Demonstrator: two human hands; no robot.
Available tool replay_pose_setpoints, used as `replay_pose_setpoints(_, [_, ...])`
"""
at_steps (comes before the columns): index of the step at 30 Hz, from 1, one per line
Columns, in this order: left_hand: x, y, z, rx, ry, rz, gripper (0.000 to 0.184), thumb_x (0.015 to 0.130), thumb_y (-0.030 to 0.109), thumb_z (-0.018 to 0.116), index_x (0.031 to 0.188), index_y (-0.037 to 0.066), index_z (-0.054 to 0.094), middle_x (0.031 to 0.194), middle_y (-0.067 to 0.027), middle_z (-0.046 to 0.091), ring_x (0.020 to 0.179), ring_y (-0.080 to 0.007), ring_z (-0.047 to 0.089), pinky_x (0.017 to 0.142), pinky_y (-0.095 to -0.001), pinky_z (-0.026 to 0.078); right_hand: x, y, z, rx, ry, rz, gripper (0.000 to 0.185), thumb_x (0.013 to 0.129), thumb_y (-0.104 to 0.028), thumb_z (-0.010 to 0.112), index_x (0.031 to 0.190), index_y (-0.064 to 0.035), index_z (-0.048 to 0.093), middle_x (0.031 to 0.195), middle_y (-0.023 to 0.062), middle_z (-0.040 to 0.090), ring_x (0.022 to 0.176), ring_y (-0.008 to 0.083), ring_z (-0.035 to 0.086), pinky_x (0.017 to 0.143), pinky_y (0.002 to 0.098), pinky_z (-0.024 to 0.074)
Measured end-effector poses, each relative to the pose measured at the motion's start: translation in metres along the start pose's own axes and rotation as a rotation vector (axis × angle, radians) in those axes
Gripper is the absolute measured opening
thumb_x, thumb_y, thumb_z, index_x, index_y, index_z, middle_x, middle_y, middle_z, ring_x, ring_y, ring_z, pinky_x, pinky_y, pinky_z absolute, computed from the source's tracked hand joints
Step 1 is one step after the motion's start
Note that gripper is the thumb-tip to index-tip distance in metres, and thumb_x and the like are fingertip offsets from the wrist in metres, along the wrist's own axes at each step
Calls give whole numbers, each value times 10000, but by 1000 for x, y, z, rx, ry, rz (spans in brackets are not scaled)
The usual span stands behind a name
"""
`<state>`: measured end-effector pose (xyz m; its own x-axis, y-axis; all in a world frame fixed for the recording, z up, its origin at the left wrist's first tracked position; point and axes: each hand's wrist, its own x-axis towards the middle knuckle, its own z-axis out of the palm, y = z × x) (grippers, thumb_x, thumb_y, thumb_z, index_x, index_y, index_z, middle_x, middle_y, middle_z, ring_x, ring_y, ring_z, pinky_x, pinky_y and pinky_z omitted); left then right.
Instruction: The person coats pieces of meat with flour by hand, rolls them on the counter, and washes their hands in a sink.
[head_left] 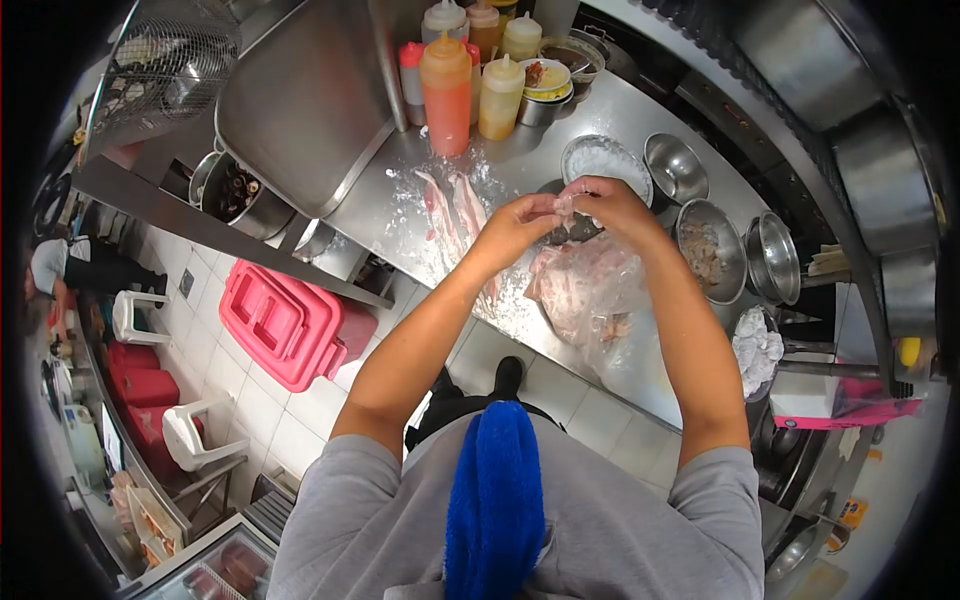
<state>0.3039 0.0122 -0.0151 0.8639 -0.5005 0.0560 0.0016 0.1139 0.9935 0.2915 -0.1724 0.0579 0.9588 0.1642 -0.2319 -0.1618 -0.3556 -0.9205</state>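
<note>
My left hand (520, 230) and my right hand (612, 208) meet above the steel counter, fingers pinched together. Between the fingertips is a small, pale, glistening raw piece (565, 210); I cannot tell whether it is meat or seafood. A dark round dish is partly visible beneath the hands. Closer to me lies a clear plastic bag (612, 290) with pinkish raw pieces (562, 278) in and beside it. Long pale raw strips (468, 208) dusted with white powder lie left of my left hand. Behind my right hand stands a bowl of white powder (600, 160), partly covered.
Squeeze bottles (446, 95) stand at the back left. Steel bowls (712, 250) line the right side, near a heap of white powder (757, 350). A lidded pink bin (290, 325) is on the floor left. Another person (75, 265) is at far left.
</note>
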Motion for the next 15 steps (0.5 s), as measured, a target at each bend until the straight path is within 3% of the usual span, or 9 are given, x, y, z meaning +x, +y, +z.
replay_pose_setpoints(1, [2,7,4,-214,-36,-37,312,865,115,620,1146,-9,569,1029,-66,626,945,-132,573,857,-253,440,-2,-3,-3,41,-35,-5,185,828,-172,591,952,-48,648,803,-28,613,724,48,531,634,196,412])
replay_pose_setpoints(5, [7,16,12,-178,-81,-32,251,870,124,611,1074,-18,585,1000,-65,624,941,-125,571,854,-245,436,-12,-15,-8,26,-34,36,184,822,-175,601,947,-46,643,826,-26,609,747,48,527,648,200,411])
replay_pose_setpoints(7, [10,16,13,279,20,129,195,868,155,614,966,-12,591,928,-59,625,876,-140,597,770,-250,465,-9,0,-9,52,-10,-18,181,823,-175,603,945,-46,641,828,-30,605,760,44,522,640,198,405])
replay_pose_setpoints(8, [12,19,12,283,17,133,195,868,155,614,966,-12,591,928,-59,625,876,-140,597,770,-250,465,-12,-2,-10,53,-5,-23,181,823,-175,603,945,-46,641,828,-30,605,760,44,522,640,198,405])
replay_pose_setpoints(10, [17,24,4,-160,-55,-55,163,871,158,602,927,10,565,894,-50,626,820,-151,613,753,-239,463,-19,-5,-10,-7,-24,6,190,828,-177,601,954,-40,641,827,-27,607,755,42,521,641,198,407])
replay_pose_setpoints(13, [14,51,-5,-227,-83,-217,120,889,155,565,952,53,566,906,-53,631,889,-99,587,769,-231,458,-24,11,-8,-25,-30,34,192,834,-173,596,963,-37,641,819,-28,610,750,41,526,645,204,417])
replay_pose_setpoints(15, [15,51,-6,-204,-103,-235,184,885,139,575,1037,35,559,934,-64,634,904,-111,593,794,-250,470,-28,6,-8,27,-33,63,191,835,-159,594,969,-29,638,828,-21,613,756,46,532,655,209,425])
